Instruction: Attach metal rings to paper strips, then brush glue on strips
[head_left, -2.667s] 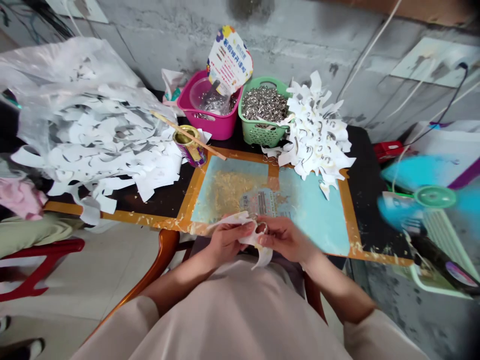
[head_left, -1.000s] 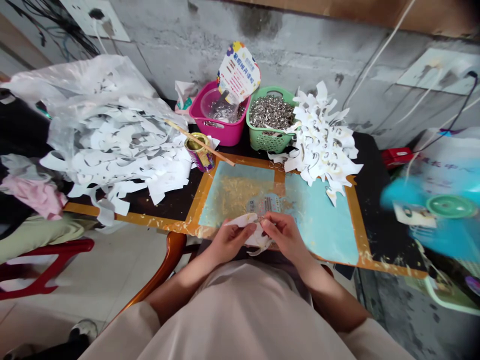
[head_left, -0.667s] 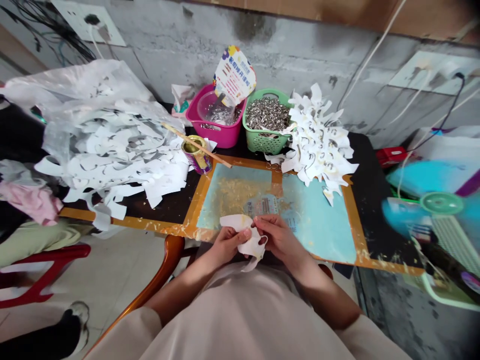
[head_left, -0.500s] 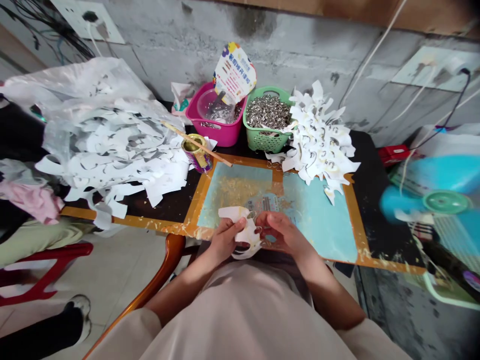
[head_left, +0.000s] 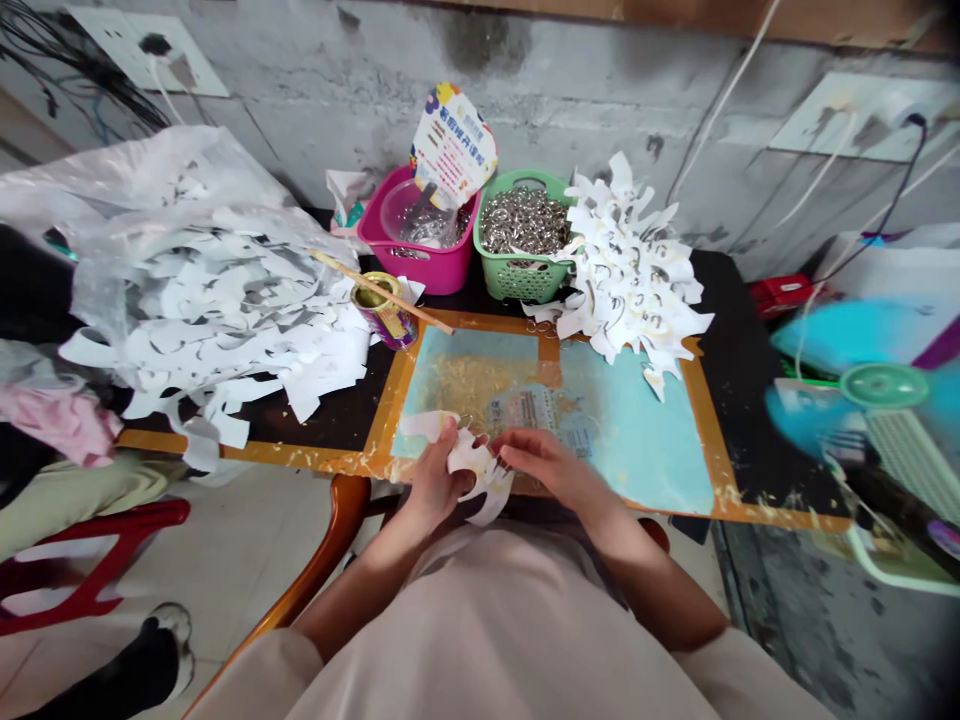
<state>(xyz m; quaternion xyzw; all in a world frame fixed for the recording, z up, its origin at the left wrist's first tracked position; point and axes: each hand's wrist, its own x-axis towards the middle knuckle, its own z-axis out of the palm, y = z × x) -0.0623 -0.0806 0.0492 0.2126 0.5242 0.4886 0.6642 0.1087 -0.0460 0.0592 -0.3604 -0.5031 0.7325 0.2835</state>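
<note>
My left hand [head_left: 436, 482] is closed on a white cut-out strip [head_left: 474, 462] with wavy edges and yellowish smears, holding it over the table's front edge. Thin metal rings [head_left: 480, 436] show along the strip's upper side. My right hand [head_left: 553, 466] meets the strip from the right, its thumb and fingers drawn together at the strip's edge; whatever they pinch is too small to make out. Beyond the hands lies a light blue work sheet [head_left: 652, 430], smeared with dried glue and bordered by brown tape.
At left, many white strips [head_left: 247, 330] spill from a plastic bag. A stick [head_left: 382, 290] rests across an open tin [head_left: 386, 325]. Behind stand a pink basket [head_left: 420, 265] and a green basket [head_left: 525, 275] of metal rings, beside piled ringed strips [head_left: 637, 280]. A blue-bladed fan [head_left: 885, 385] spins at right.
The strip has tilted and shifted slightly left with my left hand. My right hand has moved left, and its fingers have come together at the strip's edge. The whole view has shifted slightly.
</note>
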